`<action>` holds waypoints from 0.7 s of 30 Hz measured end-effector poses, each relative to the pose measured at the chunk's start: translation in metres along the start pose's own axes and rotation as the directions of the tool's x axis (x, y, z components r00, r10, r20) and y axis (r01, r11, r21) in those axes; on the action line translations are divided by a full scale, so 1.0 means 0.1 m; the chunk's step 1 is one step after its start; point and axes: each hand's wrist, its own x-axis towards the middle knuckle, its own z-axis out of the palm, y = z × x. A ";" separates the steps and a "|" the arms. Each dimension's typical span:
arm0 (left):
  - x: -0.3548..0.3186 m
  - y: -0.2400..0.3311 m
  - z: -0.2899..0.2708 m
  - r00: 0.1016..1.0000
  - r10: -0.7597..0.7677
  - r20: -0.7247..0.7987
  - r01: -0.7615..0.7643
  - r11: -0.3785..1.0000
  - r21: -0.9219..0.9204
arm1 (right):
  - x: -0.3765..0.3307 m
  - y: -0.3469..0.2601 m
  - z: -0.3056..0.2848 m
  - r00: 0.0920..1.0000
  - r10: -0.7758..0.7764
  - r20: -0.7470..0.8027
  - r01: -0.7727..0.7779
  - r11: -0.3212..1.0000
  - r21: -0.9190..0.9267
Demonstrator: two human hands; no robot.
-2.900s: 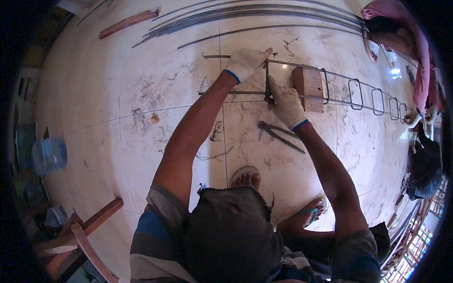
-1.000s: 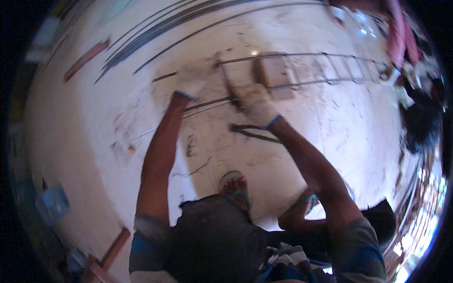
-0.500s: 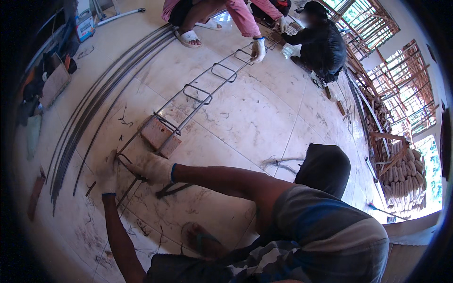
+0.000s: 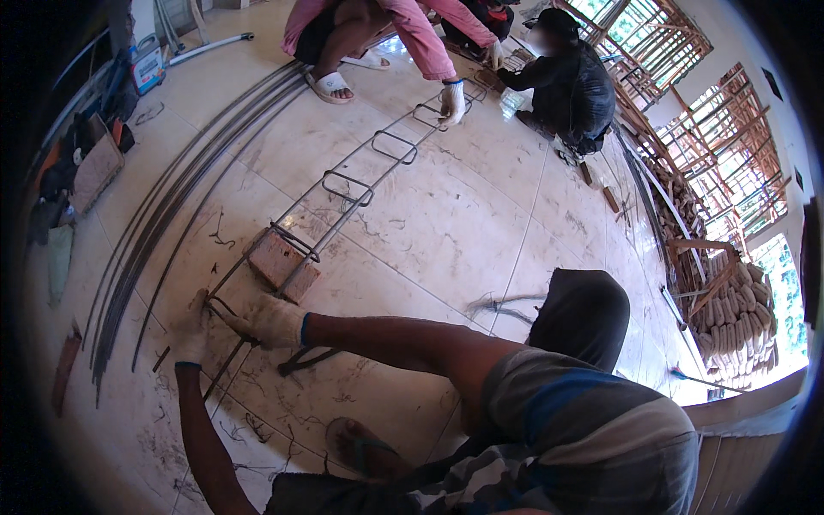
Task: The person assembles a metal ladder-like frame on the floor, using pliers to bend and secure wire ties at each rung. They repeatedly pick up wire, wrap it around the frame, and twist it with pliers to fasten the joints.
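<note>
- 2 gloved hands work at the near end of a long rebar cage (image 4: 343,193) lying on the tiled floor (image 4: 463,215) in the head view.
- Left hand (image 4: 190,339), in a pale glove, is closed around a bar at the cage's end.
- Right hand (image 4: 270,320), also gloved, grips the end stirrup just beside it.
- 1 reddish brick (image 4: 281,262) props the cage, just beyond both hands.
- Dark pliers (image 4: 305,359) lie on the floor below the right wrist.
- Loose long bars (image 4: 163,215) curve along the left.
- 1 blue-and-white jug (image 4: 148,62) stands at the far left.
- Stacked sacks (image 4: 742,313) sit by the windows at right.
- Another person's gloved hand (image 4: 452,100) touches the cage's far end.
</note>
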 end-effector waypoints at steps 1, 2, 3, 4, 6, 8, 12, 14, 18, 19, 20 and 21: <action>-0.03 -0.03 -0.01 1.000 -0.004 0.027 0.003 0.999 0.049 | 0.00 -0.01 -0.01 0.999 -0.021 -0.034 0.021 1.000 -0.008; -0.03 -0.05 0.00 0.999 0.046 -0.012 -0.045 0.995 0.083 | -0.01 0.01 -0.04 0.997 -0.051 -0.057 0.052 0.999 0.009; -0.08 -0.08 0.02 0.998 0.008 0.065 -0.012 0.998 0.067 | -0.04 -0.01 -0.04 0.999 -0.042 0.004 0.042 0.999 0.023; -0.09 -0.11 0.04 0.998 0.019 0.054 -0.022 0.999 0.039 | -0.05 0.00 -0.06 0.995 -0.068 -0.071 0.068 0.998 0.000; -0.08 -0.22 0.11 0.995 0.093 0.024 -0.091 0.994 -0.058 | -0.08 0.00 -0.08 0.997 -0.049 -0.065 0.046 0.998 -0.039; -0.03 -0.32 0.26 0.995 0.097 0.004 -0.094 0.975 -0.203 | -0.10 0.05 -0.06 0.943 -0.151 -0.296 0.145 0.989 -0.040; 0.00 -0.42 0.49 0.998 0.061 0.023 -0.063 0.995 0.077 | -0.19 0.13 0.05 0.986 -0.113 -0.126 0.116 0.993 0.022; -0.03 -0.31 0.45 0.994 -0.053 0.097 0.048 0.997 0.060 | -0.10 0.09 0.09 0.994 -0.102 -0.041 0.101 0.995 -0.019; -0.03 0.06 0.22 0.947 -0.213 0.242 0.243 0.964 -0.104 | -0.01 -0.02 0.09 0.996 -0.064 -0.061 0.058 0.994 -0.092; -0.09 0.19 0.19 0.964 -0.229 0.134 0.240 0.968 -0.072 | -0.02 -0.04 0.07 1.000 0.011 0.024 -0.010 0.999 -0.042; -0.18 0.34 0.18 0.975 -0.180 -0.132 0.182 0.983 0.006 | 0.00 -0.06 0.06 1.000 -0.005 0.006 0.006 0.996 -0.094; -0.13 0.40 0.12 0.981 -0.141 -0.134 0.161 0.975 0.150 | 0.00 -0.09 0.06 0.999 0.041 0.032 -0.035 0.985 -0.167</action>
